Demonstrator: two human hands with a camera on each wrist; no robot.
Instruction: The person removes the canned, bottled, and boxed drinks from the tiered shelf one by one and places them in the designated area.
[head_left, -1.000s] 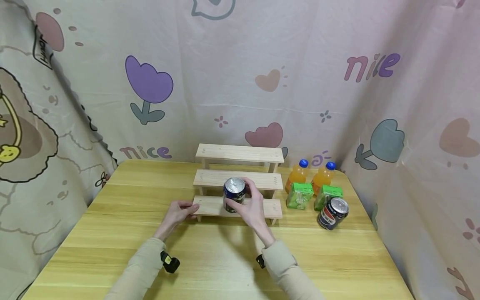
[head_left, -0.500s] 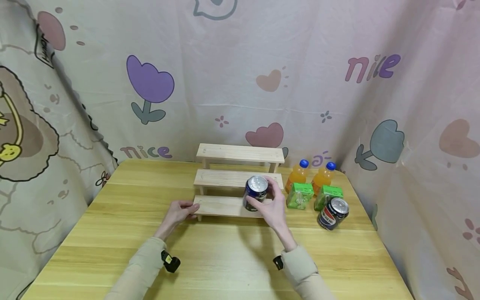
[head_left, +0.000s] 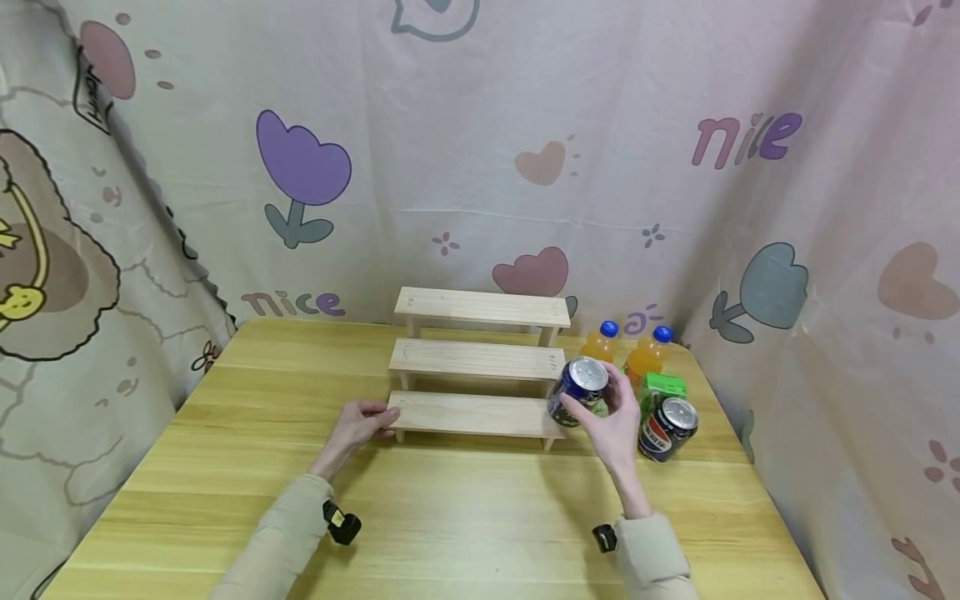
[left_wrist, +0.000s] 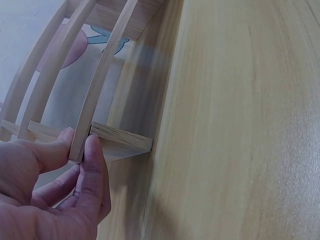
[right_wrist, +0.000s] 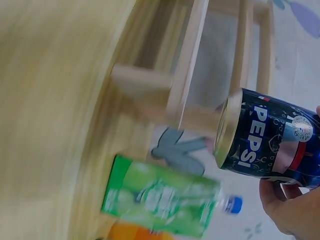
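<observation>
A three-tier wooden shelf point(head_left: 480, 358) stands on the table. My left hand point(head_left: 360, 427) pinches the left end of its lowest board point(left_wrist: 95, 95), thumb above and fingers below. At the shelf's right end, my right hand point(head_left: 613, 417) grips a dark blue Pepsi can point(head_left: 576, 392), its side lettering plain in the right wrist view. The can point(right_wrist: 272, 137) is off the table there, in front of a green juice carton point(right_wrist: 160, 195). A second Pepsi can point(head_left: 667, 429) stands to the right of my right hand.
Two orange drink bottles point(head_left: 645, 357) with blue caps stand at the back right. Another green carton point(head_left: 662, 385) sits in front of the right bottle. A patterned curtain point(head_left: 450, 167) hangs behind the table point(head_left: 285, 375).
My right hand has carried the Pepsi can rightward from the middle of the lowest board to the shelf's right end. My left hand has stayed on the board's left end.
</observation>
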